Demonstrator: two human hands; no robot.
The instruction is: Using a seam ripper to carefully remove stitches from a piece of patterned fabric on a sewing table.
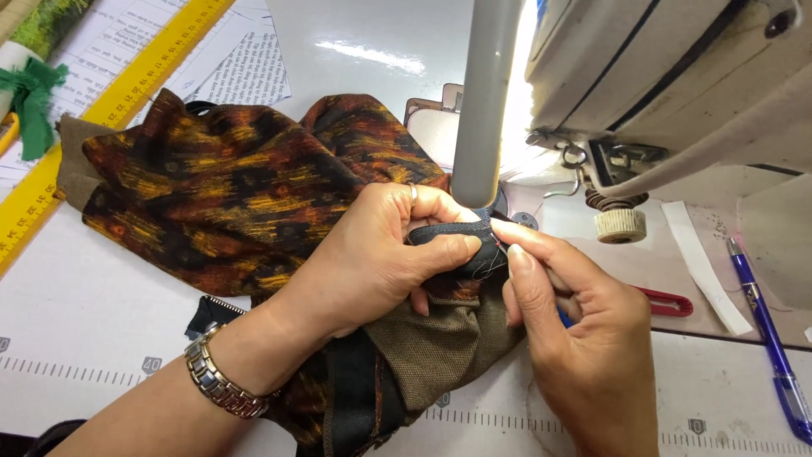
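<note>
My left hand [376, 254] pinches a dark navy fabric edge [457, 233] between thumb and fingers; it wears a ring and a metal watch band [222, 385]. My right hand [575, 330] grips the same dark edge from the right with thumb and forefinger, and a thin thread shows at the fingertips. The edge belongs to a garment of orange-and-black patterned cloth [228, 195] with an olive-brown lining [440, 347], bunched on the white table just left of the sewing machine [668, 76]. A grey post [482, 101] rises right behind my fingers.
A yellow ruler [110, 101] and printed papers [245, 68] lie at the back left, with green cloth [34, 93] at the edge. A red-handled snipper [668, 302], a white strip [702, 262] and a blue pen [770, 338] lie at the right.
</note>
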